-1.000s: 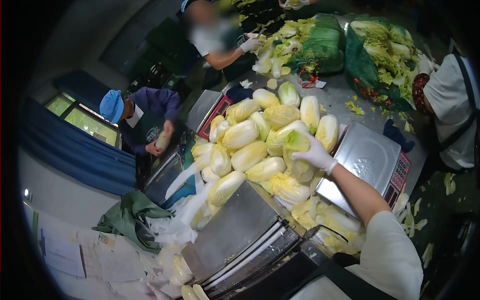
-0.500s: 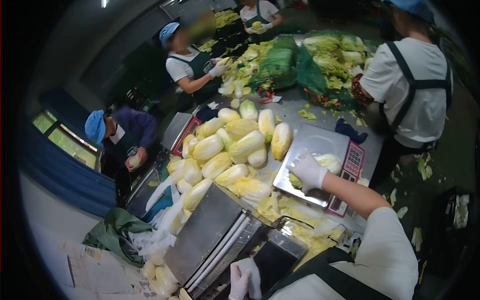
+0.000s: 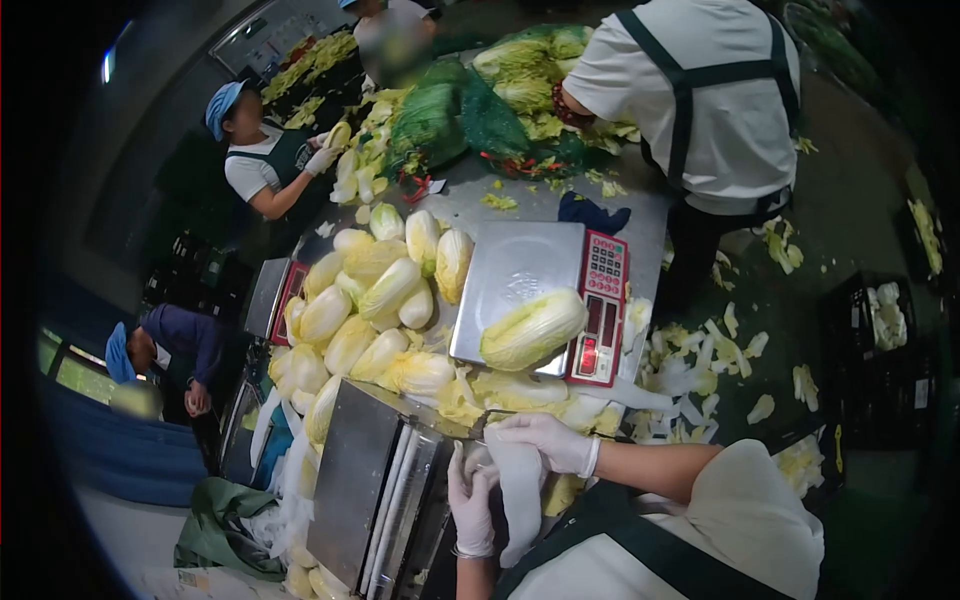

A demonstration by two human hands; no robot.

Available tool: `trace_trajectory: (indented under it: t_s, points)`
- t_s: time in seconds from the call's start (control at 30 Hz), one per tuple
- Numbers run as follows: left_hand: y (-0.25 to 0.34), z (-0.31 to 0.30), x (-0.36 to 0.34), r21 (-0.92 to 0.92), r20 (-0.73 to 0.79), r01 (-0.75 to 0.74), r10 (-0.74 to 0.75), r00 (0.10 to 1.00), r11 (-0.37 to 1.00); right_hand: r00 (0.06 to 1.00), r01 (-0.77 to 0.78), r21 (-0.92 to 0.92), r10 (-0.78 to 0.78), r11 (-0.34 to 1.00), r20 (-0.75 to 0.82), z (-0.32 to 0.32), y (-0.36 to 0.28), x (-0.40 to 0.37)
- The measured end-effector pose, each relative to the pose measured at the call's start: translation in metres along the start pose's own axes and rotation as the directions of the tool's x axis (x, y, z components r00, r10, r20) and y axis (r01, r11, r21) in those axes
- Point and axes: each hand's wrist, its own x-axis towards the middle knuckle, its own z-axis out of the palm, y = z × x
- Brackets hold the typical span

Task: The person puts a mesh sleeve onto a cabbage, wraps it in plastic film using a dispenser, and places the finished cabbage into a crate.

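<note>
My left hand [image 3: 472,515], in a white glove, is raised beside the metal machine [image 3: 360,470], its fingers curled at a whitish, translucent thing I cannot make out. My gloved right hand [image 3: 545,440] is closed on the top of a limp white strip [image 3: 520,500], which hangs down in front of my apron. A pale yellow-green cabbage [image 3: 533,328] lies by itself, tilted, on the steel plate of the scale [image 3: 525,255], near its red keypad panel.
Trimmed cabbages [image 3: 375,285] are heaped left of the scale. Green net sacks [image 3: 430,115] and a dark cloth [image 3: 593,212] lie farther back. A co-worker [image 3: 700,100] stands at the back right; others are at the left and back. Black crates [image 3: 875,350] stand right, near leaves on the floor.
My right hand has left the cabbage on the scale, come back toward me and taken hold of the white strip. My left hand has moved up beside it. The view has turned to the right.
</note>
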Motion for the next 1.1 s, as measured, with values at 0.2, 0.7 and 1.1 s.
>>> trace_trajectory:
  t_s: [0.2,0.7,1.1]
  points:
    - [-0.049,0.007,0.015,0.26,0.156,-0.288,0.255,0.954,0.921,0.617,0.581,-0.779,-0.752,0.236,0.233,-0.024,0.003,-0.003]
    - [-0.006,0.055,0.13,0.524,0.009,-0.246,0.284,0.959,0.815,0.855,0.348,-0.099,-0.358,0.932,-0.375,-0.113,-0.122,0.003]
    - [-0.012,0.066,0.17,-0.35,0.174,0.149,-0.093,0.98,0.925,0.887,0.324,-0.584,-0.454,0.745,-0.087,-0.082,-0.116,0.039]
